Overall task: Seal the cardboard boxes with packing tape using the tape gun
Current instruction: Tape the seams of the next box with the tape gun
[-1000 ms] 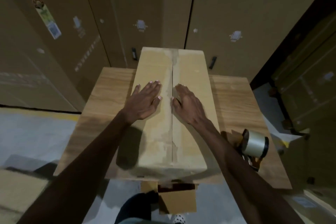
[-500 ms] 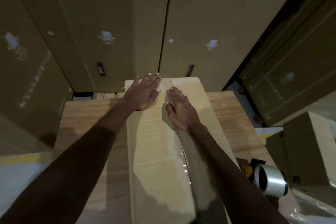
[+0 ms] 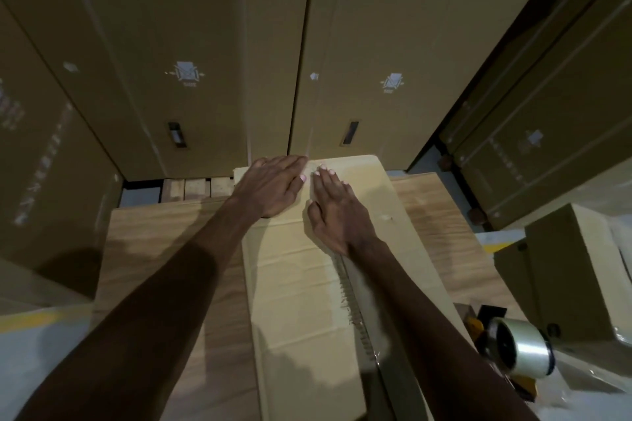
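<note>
Head cam: the long tan cardboard box (image 3: 301,284) is laid on the wooden table (image 3: 164,249), both hands pressed flat at its far end, left hand (image 3: 270,186) and right hand (image 3: 337,212) beside the taped seam, fingers straight, nothing gripped. The clear-tape gun (image 3: 513,350) is parked at the table's right edge.

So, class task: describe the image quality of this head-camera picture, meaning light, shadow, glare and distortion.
Head view: dim, warm light; the forearms throw dark shadows on the wooden table; the clear tape along the box seam catches glare, as does the roll on the tape gun; wide-angle distortion makes the stacked cartons behind lean outward; the left hand and right hand look fairly sharp.
</note>
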Demonstrator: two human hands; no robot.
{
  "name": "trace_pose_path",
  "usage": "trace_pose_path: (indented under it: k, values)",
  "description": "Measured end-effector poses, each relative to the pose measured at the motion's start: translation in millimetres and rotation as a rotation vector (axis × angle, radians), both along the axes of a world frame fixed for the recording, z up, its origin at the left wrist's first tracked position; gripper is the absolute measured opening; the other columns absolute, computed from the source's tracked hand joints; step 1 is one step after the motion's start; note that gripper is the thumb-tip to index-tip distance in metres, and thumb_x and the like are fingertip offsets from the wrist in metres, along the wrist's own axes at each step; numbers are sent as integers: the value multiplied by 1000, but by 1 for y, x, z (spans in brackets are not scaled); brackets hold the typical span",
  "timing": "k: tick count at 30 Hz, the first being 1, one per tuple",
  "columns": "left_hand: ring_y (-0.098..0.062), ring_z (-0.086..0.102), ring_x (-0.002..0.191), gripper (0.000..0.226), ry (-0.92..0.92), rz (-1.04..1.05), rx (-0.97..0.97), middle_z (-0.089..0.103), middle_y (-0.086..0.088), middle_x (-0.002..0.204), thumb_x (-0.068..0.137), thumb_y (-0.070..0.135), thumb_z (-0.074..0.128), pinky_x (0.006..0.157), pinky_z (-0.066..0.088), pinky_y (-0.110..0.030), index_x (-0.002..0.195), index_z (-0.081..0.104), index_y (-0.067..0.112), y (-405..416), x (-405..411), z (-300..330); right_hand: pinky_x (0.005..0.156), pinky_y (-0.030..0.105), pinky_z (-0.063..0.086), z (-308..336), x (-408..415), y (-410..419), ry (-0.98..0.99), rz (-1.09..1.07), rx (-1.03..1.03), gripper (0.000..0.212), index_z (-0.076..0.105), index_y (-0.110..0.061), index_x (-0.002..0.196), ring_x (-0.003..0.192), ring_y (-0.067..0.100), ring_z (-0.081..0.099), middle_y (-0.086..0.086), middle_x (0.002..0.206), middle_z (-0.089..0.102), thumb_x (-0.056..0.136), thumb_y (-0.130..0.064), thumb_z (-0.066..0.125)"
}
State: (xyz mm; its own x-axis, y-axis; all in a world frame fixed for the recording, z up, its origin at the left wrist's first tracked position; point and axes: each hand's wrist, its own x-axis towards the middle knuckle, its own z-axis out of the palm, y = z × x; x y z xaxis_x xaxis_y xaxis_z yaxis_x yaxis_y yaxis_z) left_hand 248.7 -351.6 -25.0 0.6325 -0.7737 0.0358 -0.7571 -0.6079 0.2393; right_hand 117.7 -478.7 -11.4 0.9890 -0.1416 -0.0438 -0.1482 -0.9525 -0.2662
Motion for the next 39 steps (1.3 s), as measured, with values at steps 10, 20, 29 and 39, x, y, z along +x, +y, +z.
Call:
trace_pose_path:
  k: [10, 20, 29, 39]
  values:
    - [-16, 22, 152, 54, -18, -3, 51, 28, 1, 164, 109, 38, 21, 119, 23, -46, 160, 21, 20, -2, 2, -3, 126, 44, 7, -3, -10, 11, 8, 11, -52, 68, 15, -3, 160, 156, 25, 6, 15, 169, 8, 105, -40, 27]
    - [-16, 18, 153, 55, -1, 12, 51, 25, 3, 165, 109, 40, 18, 119, 22, -46, 160, 21, 21, -3, 0, -4, 124, 41, 13, -7, -68, 24, -26, 2, -49, 68, 22, -5, 159, 156, 25, 11, 14, 168, 15, 102, -42, 30]
    - [-16, -2, 156, 63, -40, 1, 116, 0, 13, 168, 105, 54, 14, 121, 4, -62, 162, 9, 28, 0, -46, -2, 125, 37, 2, -13, -81, 31, -50, -31, -59, 67, 16, -5, 160, 157, 21, 1, 12, 169, 7, 105, -41, 29]
    - [-14, 1, 156, 64, -48, 32, 116, 3, 15, 168, 104, 58, 17, 121, 6, -61, 162, 12, 31, -2, -45, -2, 125, 38, 2, -8, -140, 47, -18, -13, -28, 70, 18, -4, 160, 157, 21, 4, 11, 169, 7, 102, -44, 21]
